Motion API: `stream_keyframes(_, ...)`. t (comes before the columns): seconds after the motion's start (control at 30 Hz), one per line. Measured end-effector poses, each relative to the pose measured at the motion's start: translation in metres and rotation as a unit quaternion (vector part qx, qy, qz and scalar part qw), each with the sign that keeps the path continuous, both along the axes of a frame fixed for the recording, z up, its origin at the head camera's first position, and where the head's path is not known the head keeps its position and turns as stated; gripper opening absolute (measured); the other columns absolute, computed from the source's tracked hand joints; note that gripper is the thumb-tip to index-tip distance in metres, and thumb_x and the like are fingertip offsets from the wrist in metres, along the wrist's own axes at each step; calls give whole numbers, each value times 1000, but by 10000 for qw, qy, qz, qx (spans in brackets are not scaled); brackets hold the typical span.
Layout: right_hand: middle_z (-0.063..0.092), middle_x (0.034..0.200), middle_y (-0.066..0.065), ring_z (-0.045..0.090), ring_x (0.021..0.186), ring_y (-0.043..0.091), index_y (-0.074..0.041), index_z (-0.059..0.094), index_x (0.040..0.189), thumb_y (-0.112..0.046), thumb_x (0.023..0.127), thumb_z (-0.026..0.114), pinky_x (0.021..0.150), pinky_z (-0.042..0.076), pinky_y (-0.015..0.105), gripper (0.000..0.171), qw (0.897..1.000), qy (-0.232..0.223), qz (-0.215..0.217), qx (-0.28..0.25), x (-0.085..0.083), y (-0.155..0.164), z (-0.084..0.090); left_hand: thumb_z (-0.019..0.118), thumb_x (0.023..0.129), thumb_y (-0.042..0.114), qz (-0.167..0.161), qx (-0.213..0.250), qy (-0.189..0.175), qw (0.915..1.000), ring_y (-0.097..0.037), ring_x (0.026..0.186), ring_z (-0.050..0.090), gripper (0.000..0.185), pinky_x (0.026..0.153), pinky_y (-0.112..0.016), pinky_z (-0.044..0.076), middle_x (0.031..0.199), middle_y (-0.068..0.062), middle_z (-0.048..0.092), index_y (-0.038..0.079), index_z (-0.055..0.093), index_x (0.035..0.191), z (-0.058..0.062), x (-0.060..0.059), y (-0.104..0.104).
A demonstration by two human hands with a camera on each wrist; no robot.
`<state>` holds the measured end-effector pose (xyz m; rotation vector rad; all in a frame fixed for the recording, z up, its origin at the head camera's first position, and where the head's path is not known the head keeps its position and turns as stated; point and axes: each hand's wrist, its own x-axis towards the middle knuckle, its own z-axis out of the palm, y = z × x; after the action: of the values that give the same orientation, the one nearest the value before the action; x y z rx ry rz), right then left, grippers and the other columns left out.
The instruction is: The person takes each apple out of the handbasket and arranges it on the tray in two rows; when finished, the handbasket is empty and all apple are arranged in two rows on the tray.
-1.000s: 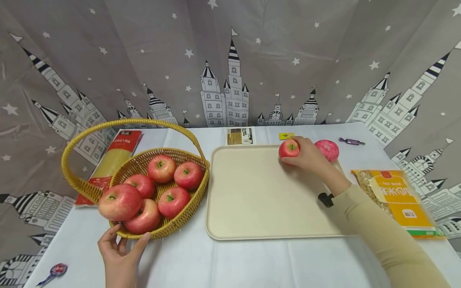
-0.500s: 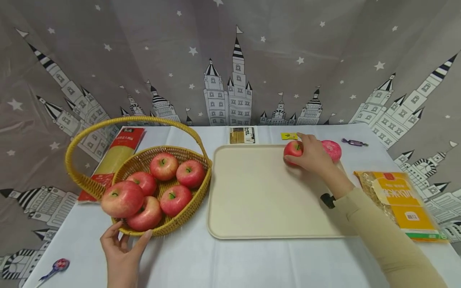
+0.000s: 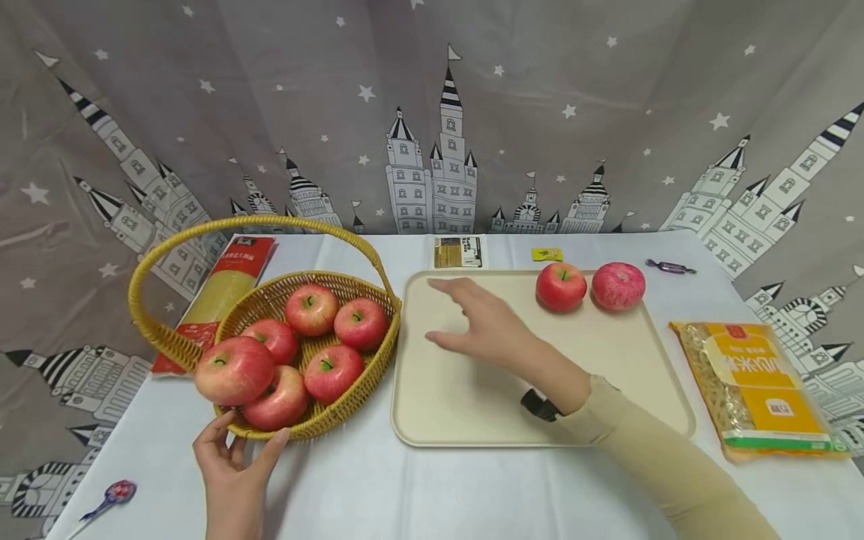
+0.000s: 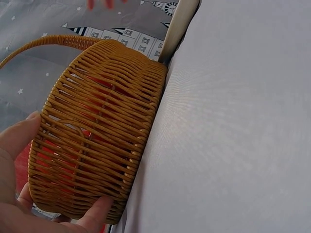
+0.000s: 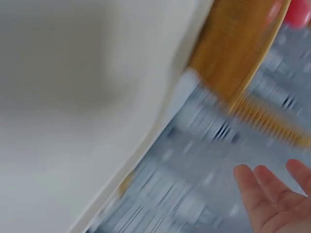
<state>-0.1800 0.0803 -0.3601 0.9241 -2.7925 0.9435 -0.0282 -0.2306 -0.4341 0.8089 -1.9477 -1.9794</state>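
My left hand [image 3: 232, 469] holds the near side of a yellow wicker basket [image 3: 346, 396] with a tall arched handle. In the left wrist view its fingertips [image 4: 100, 208] lie spread against the woven wall [image 4: 97, 131]. Several red apples [image 3: 331, 373] fill the basket, and the largest apple [image 3: 234, 370] sits at its left rim. Over the left half of a beige tray [image 3: 466, 420], my right hand [image 3: 493, 326] has its fingers apart and holds nothing. At the tray's far right stand a red apple [image 3: 561, 286] and a pinker, speckled apple [image 3: 618, 286].
Behind the basket lies a red-and-yellow packet [image 3: 229, 281]. Right of the tray is an orange noodle bag [image 3: 759, 386]. A card [image 3: 457, 253], a small yellow packet [image 3: 547, 254] and a purple wrapped candy [image 3: 670, 267] lie along the back, a lollipop [image 3: 116, 495] at front left.
My right hand has set the red apple down beside the pinker one, let go and swung left across the tray. My left hand stays at the basket. The view has shifted slightly.
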Motion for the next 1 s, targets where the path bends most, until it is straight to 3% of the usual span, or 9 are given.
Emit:
stream_keyframes(0.13,47,140,4,42,129,18,-14,44,144,-40,86,71,109,34,32,69,9938,404,1032,65,14,-55,1,70,87,2,73,31,160,9998,-16,140,14,78,102,-16,36,154,1,6,29,18,137,1,1,1)
stream_keyframes(0.27,42,144,2,38,132,12,-17,39,147,-47,86,68,107,34,25,73,9856,443,1612,252,21,-113,1,70,87,3,75,2,143,9999,-17,140,14,78,101,-15,37,154,1,6,29,18,138,1,1,1)
stream_keyframes(0.4,40,145,-3,37,130,6,-20,33,149,-56,83,68,102,37,20,84,9857,-17,1639,382,17,-166,-1,70,88,7,18,-20,12,10000,-17,142,11,76,102,-15,36,156,2,1,31,17,137,0,1,-1)
stream_keyframes(0.6,42,141,-10,39,125,-1,-22,31,150,-63,77,69,96,38,13,92,9861,-740,1377,572,13,-215,-5,69,88,1,26,50,262,9996,-18,139,15,75,87,-5,41,152,1,7,29,19,136,-3,-1,2)
stream_keyframes(0.83,53,118,-14,45,108,-5,-21,51,130,-49,78,75,87,37,7,64,9852,-549,1596,310,15,-219,0,71,87,3,78,19,241,9997,-18,138,16,75,83,-3,40,145,3,12,29,20,135,-4,-1,3)
stream_keyframes(1.0,52,123,-10,46,106,-2,-18,48,135,-43,76,76,86,41,12,70,9862,-576,1542,-196,16,-168,10,70,87,3,-18,-77,250,9997,-20,139,16,76,84,-4,40,147,1,11,26,18,137,-3,1,4)
